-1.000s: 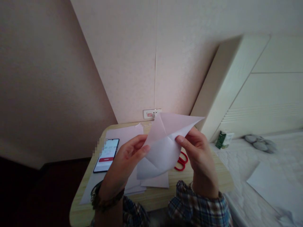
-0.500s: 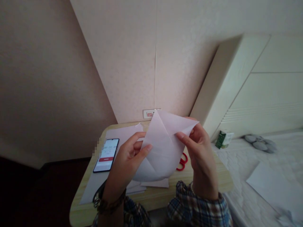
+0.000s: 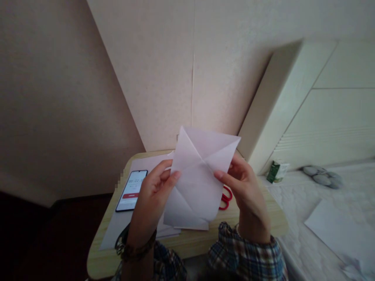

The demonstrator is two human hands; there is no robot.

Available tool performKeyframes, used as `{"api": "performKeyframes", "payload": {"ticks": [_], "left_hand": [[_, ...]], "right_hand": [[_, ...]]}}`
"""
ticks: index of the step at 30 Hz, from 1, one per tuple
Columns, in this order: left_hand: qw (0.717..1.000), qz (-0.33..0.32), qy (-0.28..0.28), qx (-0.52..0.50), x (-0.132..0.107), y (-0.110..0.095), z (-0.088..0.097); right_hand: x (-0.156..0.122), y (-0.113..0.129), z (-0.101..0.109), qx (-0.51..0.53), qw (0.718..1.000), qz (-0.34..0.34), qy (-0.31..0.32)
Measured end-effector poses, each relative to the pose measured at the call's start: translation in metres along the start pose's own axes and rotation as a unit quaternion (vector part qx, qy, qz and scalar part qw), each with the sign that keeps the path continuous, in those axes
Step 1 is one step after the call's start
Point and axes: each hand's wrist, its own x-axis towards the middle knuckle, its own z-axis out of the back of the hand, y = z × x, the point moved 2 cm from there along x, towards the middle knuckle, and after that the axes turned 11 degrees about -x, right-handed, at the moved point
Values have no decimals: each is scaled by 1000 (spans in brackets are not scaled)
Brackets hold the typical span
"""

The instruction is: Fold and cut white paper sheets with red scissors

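A white creased sheet of paper (image 3: 199, 175) is held up in the air above a small wooden table (image 3: 258, 226). My left hand (image 3: 154, 199) pinches its left edge, thumb in front and fingers behind. My right hand (image 3: 244, 195) pinches its right edge the same way. Diagonal fold lines cross the sheet and meet near its middle. The sheet stands nearly flat towards me, with its lower corner hanging down.
On the table lie a lit phone (image 3: 131, 190), loose white sheets (image 3: 117, 226) and red scissors (image 3: 225, 197) partly behind the paper. To the right are a bed (image 3: 295, 203) with a white sheet of paper (image 3: 334, 230), a green box (image 3: 275, 171) and a headboard (image 3: 322, 109).
The folded paper has been opened out from a cone-like fold into a nearly flat creased sheet and raised a little. Both hands kept their hold on its edges.
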Motion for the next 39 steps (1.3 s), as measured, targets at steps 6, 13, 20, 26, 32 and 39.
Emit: {"api": "performKeyframes", "payload": {"ticks": [6,13,20,26,32,39], "left_hand": [[997,10,-51,-60,1,1,-1],[1000,27,-9,-12,2,7,4],[999,17,19,32,3,8,5],[994,-41,-84,61,2,8,7],[986,-101,-92,100,2,0,2],[981,-83,-55,167,5,5,7]], "right_hand": [[3,-1,-3,-16,998,-51,40],[4,-3,-1,-19,998,-51,-6],[5,-5,-1,-34,998,-44,-33],[3,-2,-1,-55,991,-97,76],[1,-11,-19,-76,980,-152,107],[3,-8,-18,-113,985,-120,58]]}}
